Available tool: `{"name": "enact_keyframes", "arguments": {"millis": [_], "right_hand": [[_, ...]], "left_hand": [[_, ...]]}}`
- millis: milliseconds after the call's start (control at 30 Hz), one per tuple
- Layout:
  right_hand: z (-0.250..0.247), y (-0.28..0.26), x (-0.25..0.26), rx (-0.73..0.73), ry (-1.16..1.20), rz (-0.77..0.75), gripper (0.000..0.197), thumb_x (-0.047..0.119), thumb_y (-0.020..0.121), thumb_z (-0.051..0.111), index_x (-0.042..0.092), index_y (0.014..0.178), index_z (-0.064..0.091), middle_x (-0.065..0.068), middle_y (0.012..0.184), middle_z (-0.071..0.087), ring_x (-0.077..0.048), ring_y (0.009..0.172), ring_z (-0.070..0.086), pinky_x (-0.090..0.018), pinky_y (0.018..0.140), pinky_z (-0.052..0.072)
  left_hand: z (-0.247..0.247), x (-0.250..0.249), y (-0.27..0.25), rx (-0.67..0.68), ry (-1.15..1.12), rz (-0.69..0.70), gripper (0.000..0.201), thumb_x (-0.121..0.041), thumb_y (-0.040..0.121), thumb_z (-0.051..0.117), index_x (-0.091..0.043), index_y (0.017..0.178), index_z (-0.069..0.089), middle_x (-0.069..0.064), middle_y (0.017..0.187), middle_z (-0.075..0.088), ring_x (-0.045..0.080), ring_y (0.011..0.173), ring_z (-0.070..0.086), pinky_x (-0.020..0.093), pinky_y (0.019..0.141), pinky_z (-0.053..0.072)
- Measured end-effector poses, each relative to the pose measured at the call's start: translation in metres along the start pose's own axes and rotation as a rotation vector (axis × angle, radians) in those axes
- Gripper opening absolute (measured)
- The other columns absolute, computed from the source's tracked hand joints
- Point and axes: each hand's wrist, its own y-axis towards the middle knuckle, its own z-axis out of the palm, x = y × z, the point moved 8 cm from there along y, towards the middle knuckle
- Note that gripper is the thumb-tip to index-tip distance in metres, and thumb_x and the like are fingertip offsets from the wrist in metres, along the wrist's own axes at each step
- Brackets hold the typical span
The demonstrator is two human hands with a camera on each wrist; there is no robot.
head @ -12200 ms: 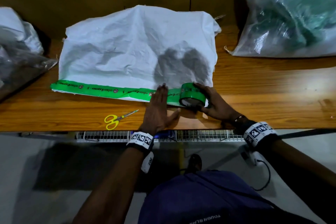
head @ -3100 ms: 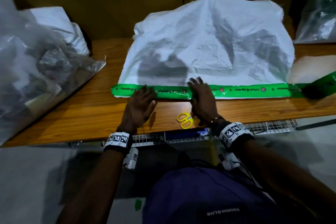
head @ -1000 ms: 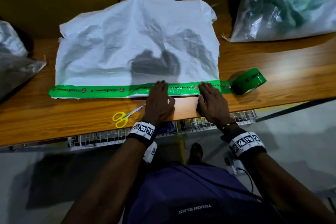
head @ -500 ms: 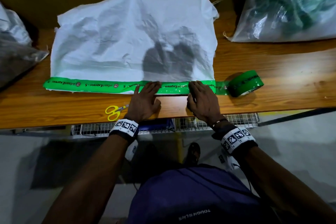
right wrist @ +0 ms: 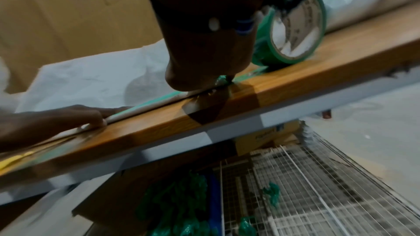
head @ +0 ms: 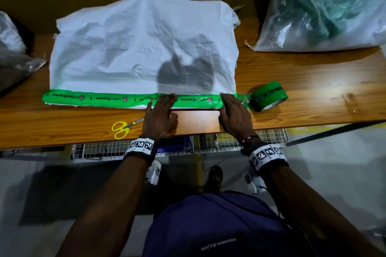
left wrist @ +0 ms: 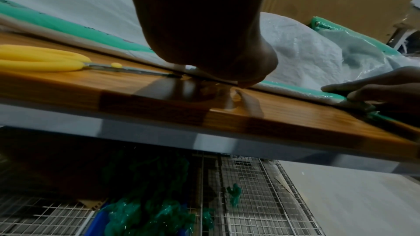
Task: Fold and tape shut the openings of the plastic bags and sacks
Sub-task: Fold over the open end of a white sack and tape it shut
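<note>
The left grip [head: 159, 118] lies flat, fingers straight and together, fingertips pressing the tape strip [head: 100, 98] along the near edge of the sack [head: 135, 48], the palm resting on the surface [head: 313, 98]. From the left wrist view the thumb [left wrist: 252, 78] touches the sack's folded edge where it meets the wood. The right grip [head: 235, 115] lies flat in the same way at 3 o'clock from the left one, apart from it, fingers straight and pressing the strip close to the sack's right corner.

The sack is white and woven, lying flat from 12 o'clock of both grips, spreading wide toward 9 o'clock. Its near opening is folded over, and the green printed strip runs the whole length of that edge, from the far left corner under both sets of fingertips. Past the right grip at 3 o'clock the strip leaves the sack and joins the roll [head: 269, 96], which stands on edge on the wood, just beside the right grip and still attached.

Scissors [head: 123, 128] with yellow handles lie at 9 o'clock of the left grip, their blade tips near its wrist side. A clear bag [head: 325, 12] sealed with green tape sits at 1 o'clock, well apart. Another clear bag [head: 12, 62] shows at the far left edge. Below the surface is a wire rack [head: 208, 142].
</note>
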Motion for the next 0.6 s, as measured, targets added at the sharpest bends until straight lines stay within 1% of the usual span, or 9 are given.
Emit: {"name": "enact_keyframes", "arguments": {"millis": [100, 167, 233, 300, 400, 467, 533, 567, 600], "right_hand": [[0.002, -0.001, -0.004, -0.028, 0.041, 0.052, 0.051, 0.024, 0.100, 0.055, 0.010, 0.149, 0.055, -0.014, 0.149, 0.058, -0.030, 0.140, 0.052, -0.044, 0.112, 0.047], [0.003, -0.003, -0.004, -0.046, 0.054, 0.064, 0.051, 0.021, 0.100, 0.056, 0.009, 0.149, 0.054, -0.015, 0.149, 0.058, -0.032, 0.140, 0.052, -0.046, 0.112, 0.047], [0.006, -0.005, -0.001, -0.030, 0.030, 0.036, 0.052, 0.024, 0.102, 0.049, 0.006, 0.151, 0.051, -0.018, 0.152, 0.055, -0.034, 0.142, 0.049, -0.048, 0.115, 0.044], [0.009, -0.006, 0.004, -0.002, -0.028, 0.006, 0.055, 0.030, 0.106, 0.040, 0.004, 0.154, 0.048, -0.020, 0.155, 0.051, -0.035, 0.145, 0.046, -0.049, 0.118, 0.040], [0.016, -0.008, 0.011, 0.015, -0.085, 0.003, 0.059, 0.035, 0.109, 0.032, 0.003, 0.158, 0.039, -0.020, 0.161, 0.043, -0.036, 0.151, 0.038, -0.050, 0.121, 0.036], [0.020, -0.012, 0.014, 0.002, -0.125, -0.002, 0.061, 0.036, 0.110, 0.031, 0.003, 0.162, 0.032, -0.019, 0.166, 0.036, -0.036, 0.154, 0.032, -0.051, 0.123, 0.034], [0.021, -0.019, 0.016, -0.036, -0.159, 0.004, 0.062, 0.034, 0.109, 0.033, 0.003, 0.163, 0.027, -0.019, 0.168, 0.030, -0.037, 0.156, 0.028, -0.053, 0.124, 0.031], [0.020, -0.023, 0.018, -0.061, -0.161, 0.014, 0.062, 0.032, 0.109, 0.035, 0.002, 0.163, 0.027, -0.020, 0.169, 0.029, -0.037, 0.156, 0.027, -0.053, 0.124, 0.031], [0.020, -0.029, 0.022, -0.090, -0.151, 0.020, 0.061, 0.029, 0.109, 0.037, 0.001, 0.162, 0.028, -0.020, 0.168, 0.029, -0.037, 0.156, 0.027, -0.053, 0.124, 0.030]], "left_hand": [[-0.002, 0.003, 0.001, 0.043, -0.004, 0.023, 0.077, -0.048, 0.087, 0.036, -0.037, 0.164, 0.028, -0.015, 0.169, 0.027, 0.013, 0.158, 0.021, 0.056, 0.127, 0.013], [-0.001, 0.005, 0.002, 0.092, 0.030, 0.056, 0.081, -0.050, 0.085, 0.031, -0.035, 0.165, 0.024, -0.015, 0.171, 0.023, 0.014, 0.159, 0.019, 0.057, 0.127, 0.014], [-0.001, 0.008, 0.002, 0.116, 0.047, 0.090, 0.083, -0.053, 0.086, 0.026, -0.032, 0.166, 0.021, -0.012, 0.172, 0.020, 0.017, 0.159, 0.019, 0.058, 0.126, 0.016], [-0.001, 0.013, 0.002, 0.129, 0.041, 0.115, 0.081, -0.056, 0.089, 0.024, -0.030, 0.167, 0.020, -0.011, 0.173, 0.017, 0.018, 0.160, 0.018, 0.058, 0.125, 0.017], [-0.003, 0.020, 0.003, 0.157, 0.030, 0.154, 0.081, -0.058, 0.091, 0.022, -0.030, 0.167, 0.015, -0.011, 0.174, 0.011, 0.016, 0.160, 0.013, 0.057, 0.127, 0.012], [-0.005, 0.021, 0.005, 0.186, 0.025, 0.182, 0.083, -0.059, 0.091, 0.020, -0.028, 0.168, 0.014, -0.010, 0.174, 0.009, 0.016, 0.161, 0.011, 0.055, 0.127, 0.009], [-0.010, 0.023, 0.006, 0.222, -0.041, 0.215, 0.082, -0.056, 0.093, 0.024, -0.022, 0.167, 0.017, -0.004, 0.174, 0.010, 0.018, 0.160, 0.013, 0.053, 0.127, 0.009], [-0.015, 0.025, 0.004, 0.228, -0.108, 0.225, 0.078, -0.051, 0.096, 0.030, -0.017, 0.166, 0.022, 0.001, 0.174, 0.015, 0.020, 0.159, 0.017, 0.053, 0.127, 0.011], [-0.024, 0.028, 0.000, 0.209, -0.174, 0.244, 0.072, -0.042, 0.098, 0.039, -0.013, 0.164, 0.030, 0.007, 0.171, 0.024, 0.024, 0.157, 0.026, 0.053, 0.126, 0.018]]}}
